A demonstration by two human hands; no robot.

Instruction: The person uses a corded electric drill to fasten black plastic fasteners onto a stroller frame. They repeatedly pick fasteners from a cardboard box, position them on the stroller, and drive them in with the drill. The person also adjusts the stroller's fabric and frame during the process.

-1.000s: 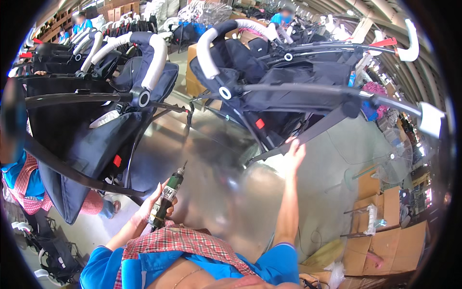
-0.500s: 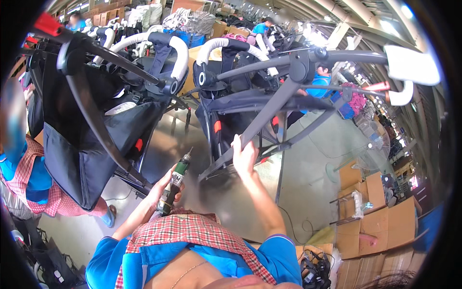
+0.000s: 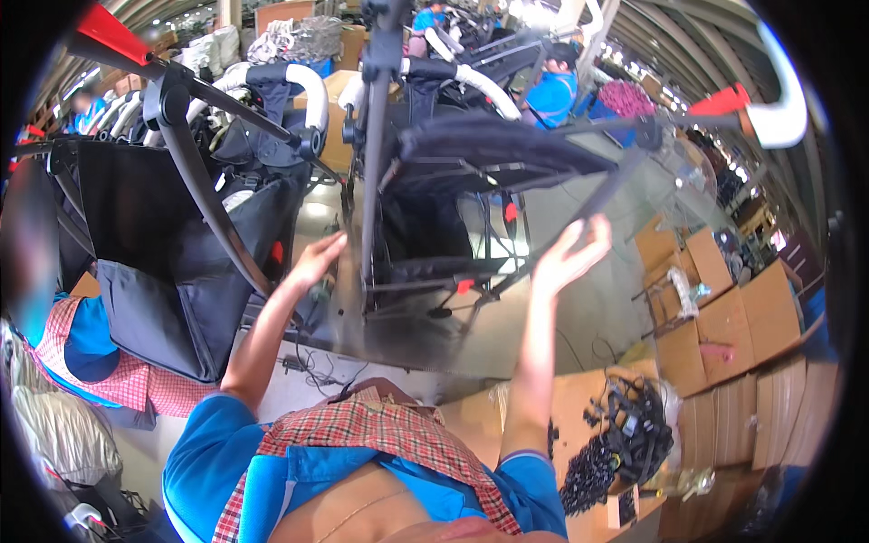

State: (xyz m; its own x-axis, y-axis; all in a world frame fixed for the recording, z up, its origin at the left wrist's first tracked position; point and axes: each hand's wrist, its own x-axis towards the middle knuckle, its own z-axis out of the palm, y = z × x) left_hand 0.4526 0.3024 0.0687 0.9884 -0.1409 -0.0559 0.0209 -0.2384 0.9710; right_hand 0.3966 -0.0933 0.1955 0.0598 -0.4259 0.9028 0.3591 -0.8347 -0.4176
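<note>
In front of me stands a stroller frame with dark tubes and a black fabric seat. My right hand is beside its slanted right tube, palm up with fingers apart; I cannot tell whether it touches the tube. My left hand reaches forward on the other side, fingers stretched out and holding nothing. Just beneath it is a blurred greenish tool, which looks like a power screwdriver. Left of that hand stands another stroller with black fabric.
A person in a checked apron is at the far left. Cardboard boxes are stacked on the right. Black straps and small parts lie on cardboard beside my right arm. Cables run near the work surface. Other people work farther back.
My left hand has let go of the power screwdriver. The right hand has come off the tube it held and moved right. The stroller frame has turned, and my view has shifted.
</note>
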